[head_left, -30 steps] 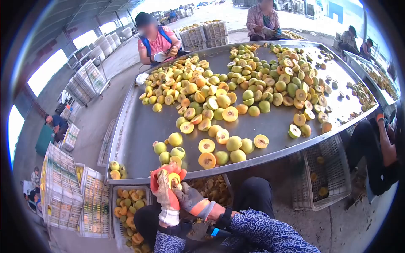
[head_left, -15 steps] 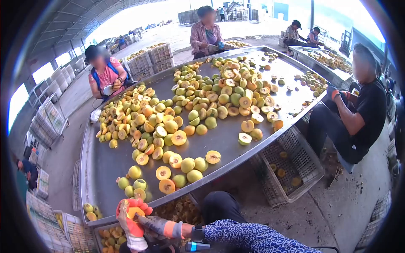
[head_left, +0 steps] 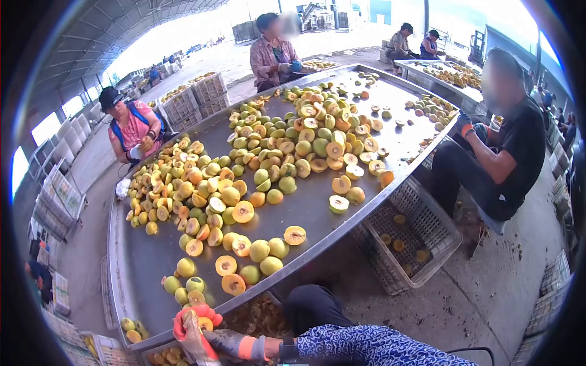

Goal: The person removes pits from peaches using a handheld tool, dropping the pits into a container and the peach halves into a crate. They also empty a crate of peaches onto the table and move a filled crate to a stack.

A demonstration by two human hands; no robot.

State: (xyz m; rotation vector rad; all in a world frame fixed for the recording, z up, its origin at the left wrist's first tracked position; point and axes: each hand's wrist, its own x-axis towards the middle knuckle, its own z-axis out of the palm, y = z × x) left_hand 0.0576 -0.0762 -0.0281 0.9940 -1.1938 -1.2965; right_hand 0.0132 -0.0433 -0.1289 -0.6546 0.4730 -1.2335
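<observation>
At the table's near edge, my left hand [head_left: 190,337] wears a red-orange and pale glove and is closed around a yellow peach half [head_left: 206,323]. My right hand [head_left: 229,343], in a grey glove with an orange cuff, presses its curled fingers against that fruit. Whether a small tool sits in the right fingers is hidden. Just beyond my hands, whole-looking and halved peaches [head_left: 233,284] lie on the metal table [head_left: 152,262]. Some halves show orange flesh facing up.
Below the near edge are a crate of peach halves [head_left: 166,355] and a pile of brownish scraps [head_left: 256,317]. A plastic crate [head_left: 418,280] stands under the right edge. A person in black [head_left: 510,158] sits at right; other people work along the far side.
The view has shifted, so the table and people appear farther left and my hands lower. My left hand still holds the peach half, with the right hand against it.
</observation>
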